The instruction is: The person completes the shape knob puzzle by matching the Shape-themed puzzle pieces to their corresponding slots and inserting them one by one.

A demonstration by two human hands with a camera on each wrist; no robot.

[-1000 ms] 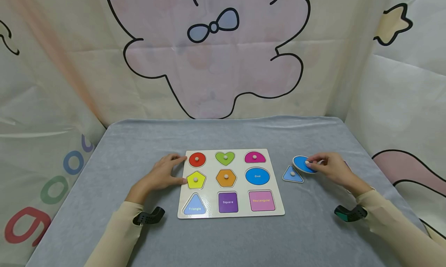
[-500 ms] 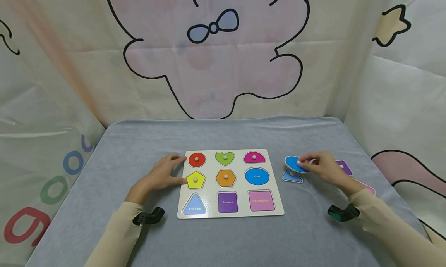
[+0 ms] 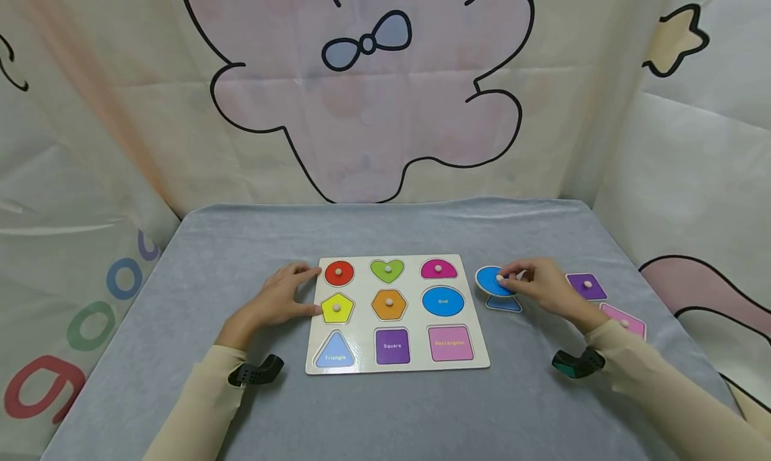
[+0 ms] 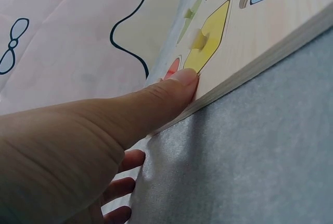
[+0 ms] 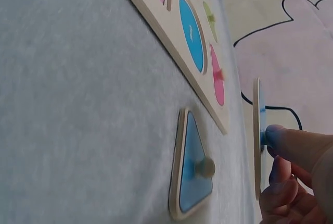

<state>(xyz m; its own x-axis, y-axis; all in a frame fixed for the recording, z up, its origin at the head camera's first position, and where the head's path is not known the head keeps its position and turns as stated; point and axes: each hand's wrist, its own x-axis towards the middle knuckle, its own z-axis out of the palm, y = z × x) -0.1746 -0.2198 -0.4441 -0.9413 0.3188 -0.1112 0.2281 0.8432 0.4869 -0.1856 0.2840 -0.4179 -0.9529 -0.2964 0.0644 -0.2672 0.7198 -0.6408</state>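
Observation:
My right hand (image 3: 539,287) pinches the small knob of a blue oval puzzle piece (image 3: 489,282) between thumb and fingers. In the right wrist view the oval piece (image 5: 257,151) stands edge-on, raised off the cloth. In the head view it partly covers a blue triangle piece (image 3: 503,305), which lies on the table. Left of them is a pale wooden puzzle board (image 3: 365,350). My left hand (image 3: 271,306) rests at its left edge, with the thumb (image 4: 161,96) on the rim beside the yellow pentagon (image 4: 210,36). The board's blue oval recess (image 3: 443,302) is bare.
A purple square piece (image 3: 587,286) and a pink rectangle piece (image 3: 623,320) lie right of my right hand. Red, green, magenta, yellow and orange pieces sit in the board. Grey cloth (image 3: 385,414) covers the table; printed curtains (image 3: 361,133) hang behind it.
My right hand has carried the oval piece left, over the triangle piece and toward the board. The square and rectangle pieces have come into view behind it. My left hand stays put.

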